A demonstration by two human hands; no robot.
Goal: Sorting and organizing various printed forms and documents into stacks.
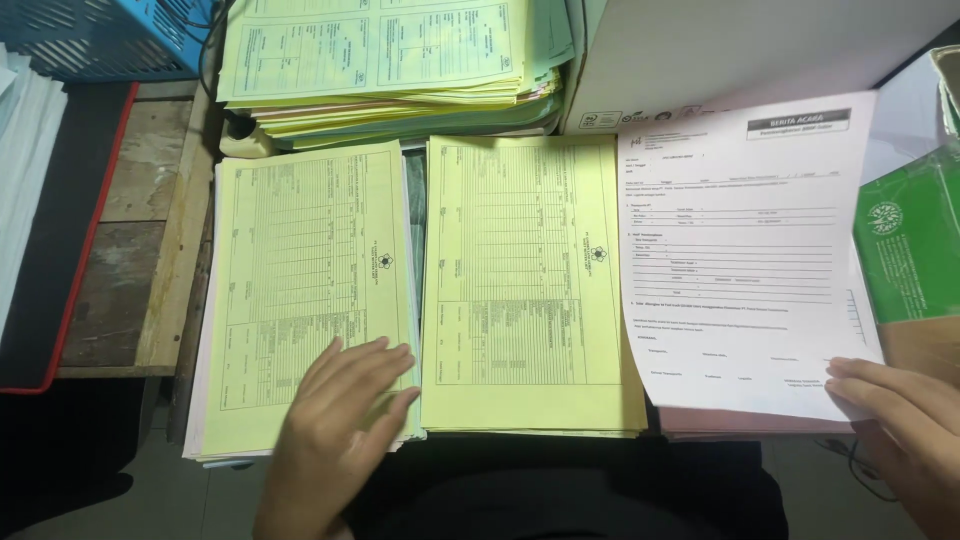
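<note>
My left hand [340,420] lies flat, fingers together, on the lower right corner of the left stack of pale yellow printed forms [300,280]. A second yellow stack [525,290] lies beside it in the middle, untouched. My right hand [900,410] grips the lower right corner of a pale pink printed sheet [740,250], which lifts above a pink stack [740,425] at the right.
A taller pile of yellow and mixed-colour forms [390,60] sits behind the stacks. A white box [740,50] stands at the back right, a green package [910,250] at the far right, a blue plastic basket [100,35] at the top left, and a wooden surface [130,250] at the left.
</note>
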